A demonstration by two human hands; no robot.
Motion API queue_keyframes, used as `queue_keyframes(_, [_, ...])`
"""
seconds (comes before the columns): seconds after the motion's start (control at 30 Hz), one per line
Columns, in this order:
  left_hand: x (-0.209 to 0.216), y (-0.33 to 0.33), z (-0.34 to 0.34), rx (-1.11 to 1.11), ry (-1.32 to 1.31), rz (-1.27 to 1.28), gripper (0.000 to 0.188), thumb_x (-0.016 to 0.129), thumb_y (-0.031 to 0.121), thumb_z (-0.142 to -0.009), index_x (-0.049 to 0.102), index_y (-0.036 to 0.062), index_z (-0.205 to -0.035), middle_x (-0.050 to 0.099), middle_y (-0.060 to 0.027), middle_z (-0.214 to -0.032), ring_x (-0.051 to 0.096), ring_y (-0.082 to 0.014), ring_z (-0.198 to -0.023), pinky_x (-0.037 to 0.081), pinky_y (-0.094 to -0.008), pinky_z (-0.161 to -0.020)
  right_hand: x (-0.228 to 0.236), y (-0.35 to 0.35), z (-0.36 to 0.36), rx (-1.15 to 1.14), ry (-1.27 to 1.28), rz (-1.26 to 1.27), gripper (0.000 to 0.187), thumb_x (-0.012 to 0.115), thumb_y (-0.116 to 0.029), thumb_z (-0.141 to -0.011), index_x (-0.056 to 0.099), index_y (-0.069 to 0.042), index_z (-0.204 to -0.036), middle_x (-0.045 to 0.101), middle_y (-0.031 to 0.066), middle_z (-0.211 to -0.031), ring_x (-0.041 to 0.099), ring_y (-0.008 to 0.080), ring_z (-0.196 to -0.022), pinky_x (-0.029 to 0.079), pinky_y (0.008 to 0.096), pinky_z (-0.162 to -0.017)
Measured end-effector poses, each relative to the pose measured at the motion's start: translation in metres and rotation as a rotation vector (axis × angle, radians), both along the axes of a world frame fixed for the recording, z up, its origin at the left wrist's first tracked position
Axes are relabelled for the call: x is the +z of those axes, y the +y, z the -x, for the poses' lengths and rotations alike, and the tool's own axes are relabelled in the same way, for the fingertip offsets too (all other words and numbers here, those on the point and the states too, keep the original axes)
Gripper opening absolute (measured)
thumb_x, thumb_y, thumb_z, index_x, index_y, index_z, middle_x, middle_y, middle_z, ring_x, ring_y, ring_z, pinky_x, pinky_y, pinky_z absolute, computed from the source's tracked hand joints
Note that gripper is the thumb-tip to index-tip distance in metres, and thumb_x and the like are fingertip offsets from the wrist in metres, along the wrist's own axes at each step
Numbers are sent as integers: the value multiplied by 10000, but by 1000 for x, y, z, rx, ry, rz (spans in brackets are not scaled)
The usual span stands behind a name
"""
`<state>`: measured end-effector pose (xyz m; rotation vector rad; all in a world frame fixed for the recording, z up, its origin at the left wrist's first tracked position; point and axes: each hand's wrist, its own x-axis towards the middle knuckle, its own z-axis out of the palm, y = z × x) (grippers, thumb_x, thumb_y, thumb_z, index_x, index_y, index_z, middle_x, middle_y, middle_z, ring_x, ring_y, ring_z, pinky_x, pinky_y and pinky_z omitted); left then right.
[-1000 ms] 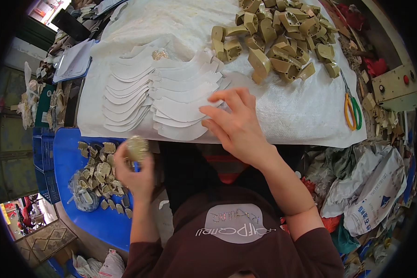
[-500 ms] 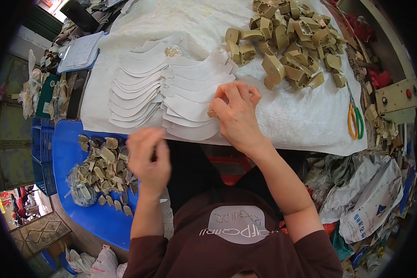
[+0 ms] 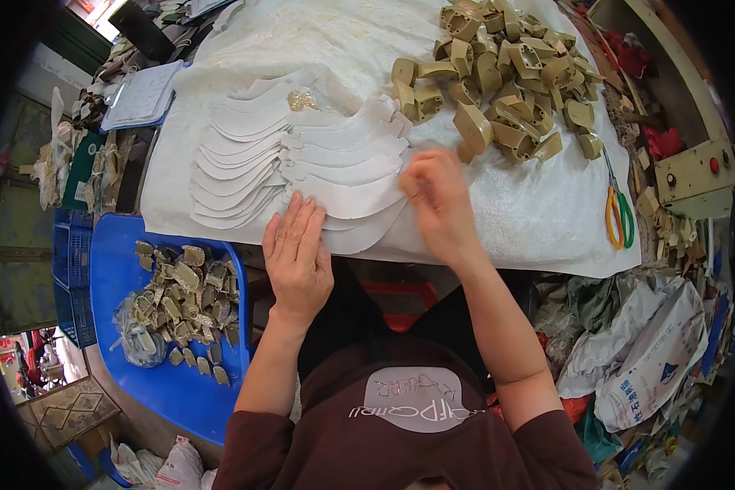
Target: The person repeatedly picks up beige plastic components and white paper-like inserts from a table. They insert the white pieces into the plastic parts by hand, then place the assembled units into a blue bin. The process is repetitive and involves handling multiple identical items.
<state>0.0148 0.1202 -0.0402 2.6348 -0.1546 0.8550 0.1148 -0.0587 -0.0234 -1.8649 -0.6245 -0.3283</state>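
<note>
Left hand point(image 3: 298, 265) flat, fingers extended, on the near edge of fanned white pieces point(image 3: 343, 175) at left of the desk point(image 3: 539, 212); right hand point(image 3: 438, 200) curled (blurred; cannot tell if gripping) by their right edge.

And there, at the right edge of the table point(image 3: 539, 233), lie scissors point(image 3: 616, 194) with yellow and green handles, a control box point(image 3: 696, 173) sitting beyond, papers point(image 3: 141, 95) off the left edge, a red stool point(image 3: 404, 289) peeking from under the near edge, a white bag point(image 3: 652, 363) slumped past the near right corner!
</note>
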Motion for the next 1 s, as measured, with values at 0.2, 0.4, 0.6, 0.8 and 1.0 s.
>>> queue_keyframes(0.2, [-4, 6, -3, 50, -29, -17, 421, 502, -91, -752, 592, 16, -1149, 627, -115, -1162, 542, -251, -1186, 294, -390, -1048, 11, 27, 9, 20, -321, 486, 61, 607, -49, -714, 594, -84, -762, 541, 47, -874, 490, 231, -919, 269, 459, -878])
queue_keyframes(0.4, [-10, 8, -3, 45, -80, 7, 464, 523, -92, -695, 600, 23, -1139, 625, -108, -1162, 550, -242, -1175, 304, -397, -1044, 6, 29, -1, 96, -270, 474, 78, 623, -60, -685, 605, -86, -757, 536, 35, -885, 490, 234, -951, 293, 452, -874])
queue_keyframes(0.6, [-17, 11, 1, 56, -118, 52, 495, 536, -95, -679, 597, 27, -1154, 617, -101, -1178, 532, -233, -1199, 312, -389, -1036, 23, 26, 13, 131, -372, 656, 78, 661, -86, -718, 609, -77, -776, 532, 48, -943, 473, 263, -998, 330, 406, -866])
queue_keyframes(0.8, [-14, 9, 0, 48, -85, 60, 497, 532, -101, -684, 590, 29, -1161, 613, -98, -1189, 529, -230, -1204, 294, -393, -1045, 21, 24, 4, 195, -189, 540, 70, 646, -72, -741, 589, -54, -778, 538, 64, -969, 467, 272, -988, 347, 373, -851])
queue_keyframes(1.0, [-9, 7, 0, 51, -5, 3, 482, 531, -75, -718, 574, 31, -1186, 576, -99, -1249, 495, -235, -1236, 257, -397, -1063, 17, -5, -2, 231, 388, -264, 89, 525, -96, -923, 542, -30, -865, 540, 32, -1090, 440, 94, -824, 369, 234, -730])
